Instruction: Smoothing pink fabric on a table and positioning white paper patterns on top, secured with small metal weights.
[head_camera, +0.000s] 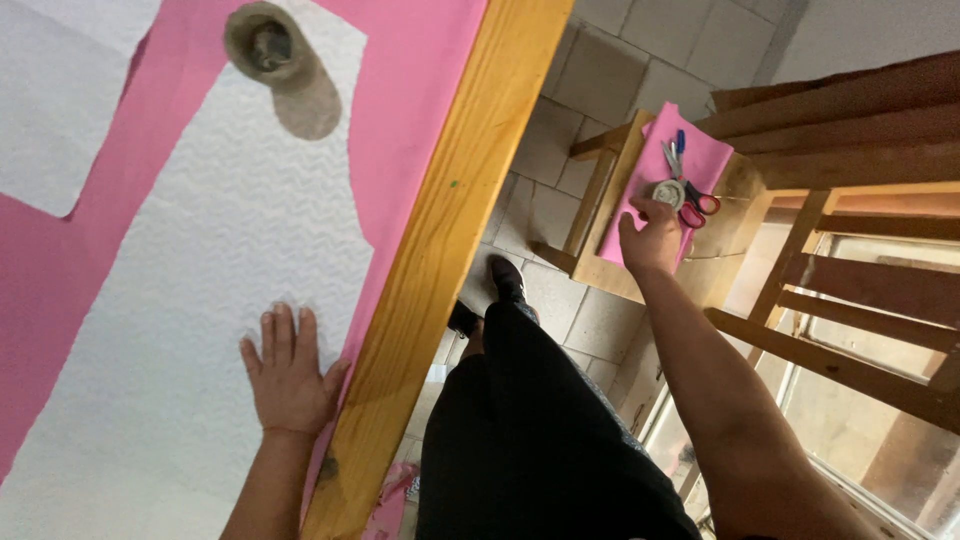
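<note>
While the left hand (288, 372) lay flat with its fingers spread and gripping nothing, its palm pressed on a large white textured paper pattern piece (190, 300) that covered most of a sheet of bright pink fabric (415, 90). Just to the right of that hand's thumb ran the varnished wooden edge of the table (440, 250), and the wrist sat close to this edge. Beyond the fingertips, well apart from them, a grey rounded stone-like weight (280, 65) rested on the top of the same paper piece. Off to the far left of the hand, another white paper piece (55, 100) lay on the pink fabric.

Below the table edge, between the two arms, the person's black trousers (530, 430) and a dark shoe (505, 275) showed over a pale tiled floor (590, 70).

The right hand (652, 235) reached out to a small wooden stool (600, 255), fingers loosely open, its fingertips touching a round grey tape-like roll (668, 192); whether it had closed on the roll could not be told. The roll sat on a smaller folded piece of pink fabric (712, 158) on the stool. Just beyond the fingertips, touching the roll's far side, lay scissors with red and blue handles (688, 180). Farther right of that hand stood a brown wooden frame (850, 300).
</note>
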